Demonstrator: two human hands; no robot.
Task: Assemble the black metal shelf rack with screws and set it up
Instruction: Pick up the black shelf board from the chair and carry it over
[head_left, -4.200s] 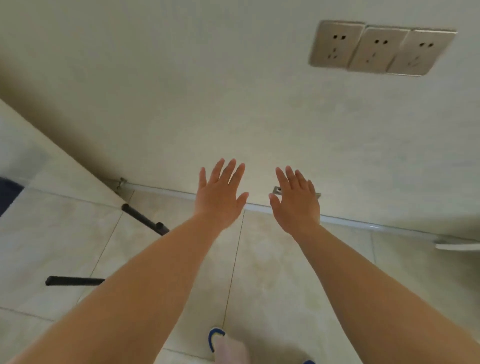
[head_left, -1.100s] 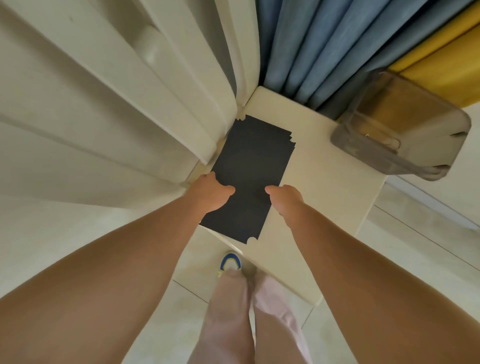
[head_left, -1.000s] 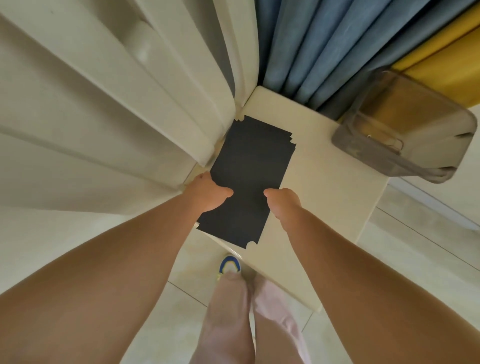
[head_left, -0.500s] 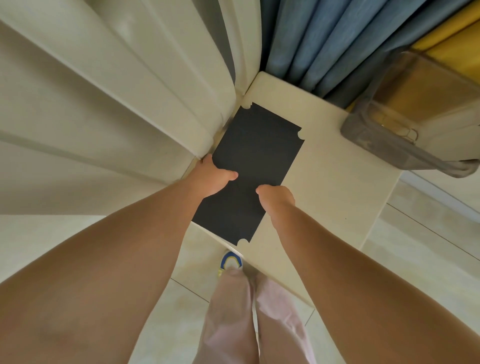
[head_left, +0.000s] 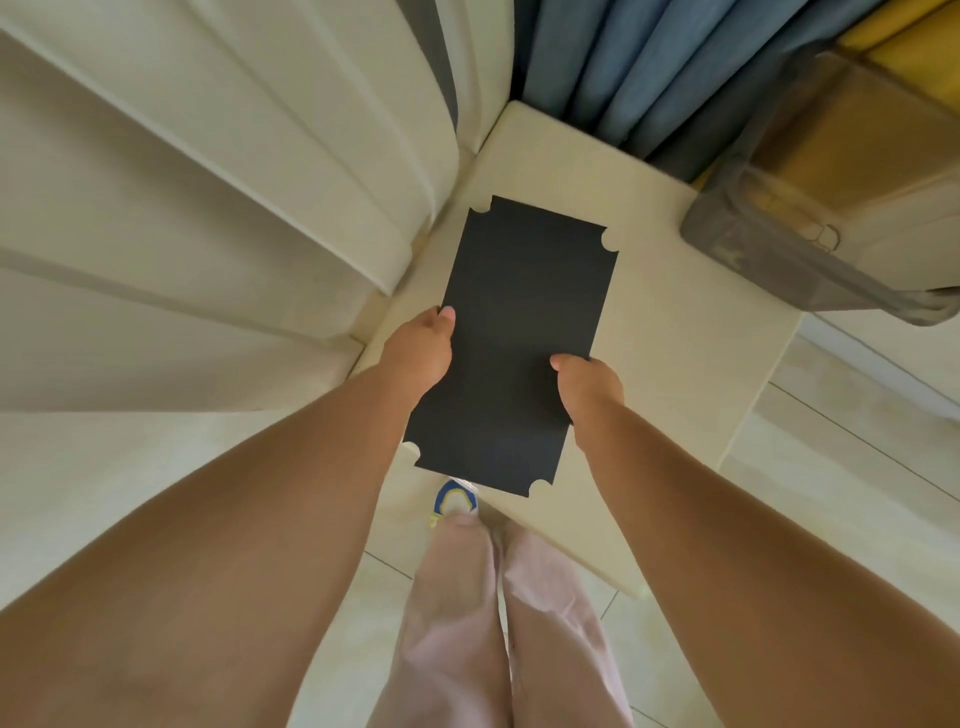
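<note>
From the head view, a black shelf panel (head_left: 519, 343) with notched corners lay over a cream counter (head_left: 675, 332), its near end past the counter's edge at 6 o'clock. The left hand (head_left: 420, 349) gripped the panel's edge at 9 o'clock, thumb on top, and the right hand (head_left: 587, 382) gripped the opposite edge at 3 o'clock, fingers curled under. A clear storage box (head_left: 810, 208) sat at 2 o'clock, blue curtains (head_left: 623, 62) at 12, pink trousers (head_left: 493, 613) below.
</note>
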